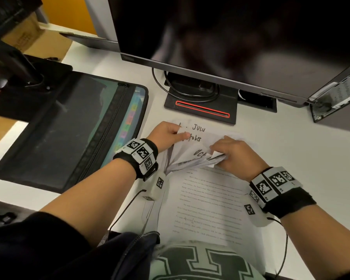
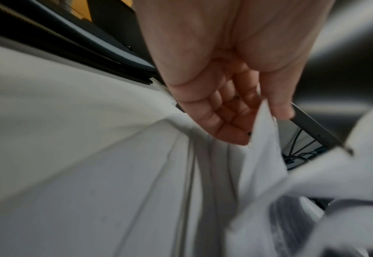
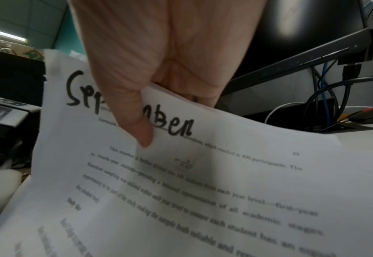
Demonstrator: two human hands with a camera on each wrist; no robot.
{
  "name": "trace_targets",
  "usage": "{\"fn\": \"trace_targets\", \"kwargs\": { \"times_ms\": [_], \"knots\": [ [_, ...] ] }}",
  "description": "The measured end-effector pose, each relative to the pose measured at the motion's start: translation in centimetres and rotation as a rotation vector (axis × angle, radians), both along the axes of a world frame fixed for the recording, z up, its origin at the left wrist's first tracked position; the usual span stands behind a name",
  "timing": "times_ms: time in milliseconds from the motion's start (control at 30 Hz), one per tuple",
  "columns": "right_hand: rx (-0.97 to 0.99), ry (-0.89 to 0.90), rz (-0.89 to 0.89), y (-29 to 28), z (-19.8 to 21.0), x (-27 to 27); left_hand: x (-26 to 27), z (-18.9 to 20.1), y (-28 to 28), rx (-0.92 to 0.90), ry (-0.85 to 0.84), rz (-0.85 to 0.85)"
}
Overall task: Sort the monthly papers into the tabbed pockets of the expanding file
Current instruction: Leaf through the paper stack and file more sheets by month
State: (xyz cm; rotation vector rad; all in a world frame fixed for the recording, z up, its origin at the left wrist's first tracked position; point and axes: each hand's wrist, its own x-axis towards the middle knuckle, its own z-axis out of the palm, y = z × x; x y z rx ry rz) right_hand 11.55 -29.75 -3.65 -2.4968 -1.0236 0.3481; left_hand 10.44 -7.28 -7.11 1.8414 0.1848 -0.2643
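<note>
A stack of white printed papers (image 1: 202, 201) with handwritten month names lies on the desk in front of me. My left hand (image 1: 170, 134) pinches the upper left edge of lifted sheets marked "July" and "October" (image 1: 192, 138). In the left wrist view, the left hand (image 2: 242, 121) has a sheet edge between thumb and curled fingers. My right hand (image 1: 230, 154) grips a bent bundle of top corners. The right wrist view shows the right hand (image 3: 159, 107) with its thumb on a sheet marked "September" (image 3: 181, 173). The black expanding file (image 1: 73, 130) lies open to the left, its coloured tabs (image 1: 129, 122) showing.
A dark monitor (image 1: 230, 37) on a black stand (image 1: 202, 106) sits just behind the papers, with cables at its base. A laptop (image 1: 335, 91) stands at the right. Cardboard boxes (image 1: 36, 37) and a black chair part lie at far left.
</note>
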Motion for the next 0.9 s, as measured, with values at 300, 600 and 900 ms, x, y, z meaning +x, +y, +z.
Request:
{"fn": "trace_targets", "kwargs": {
  "times_ms": [300,600,900],
  "knots": [
    [-0.05,0.116,-0.159,0.8,0.2,0.3,0.3,2.1,-0.3,-0.129,0.335,-0.212],
    [-0.011,0.043,-0.115,0.6,-0.9,0.2,2.9,0.0,-0.7,0.639,0.023,-0.176],
    [0.065,0.106,-0.17,0.0,-0.7,0.0,3.4,0.9,-1.5,0.521,-0.112,-0.1]
  ]
}}
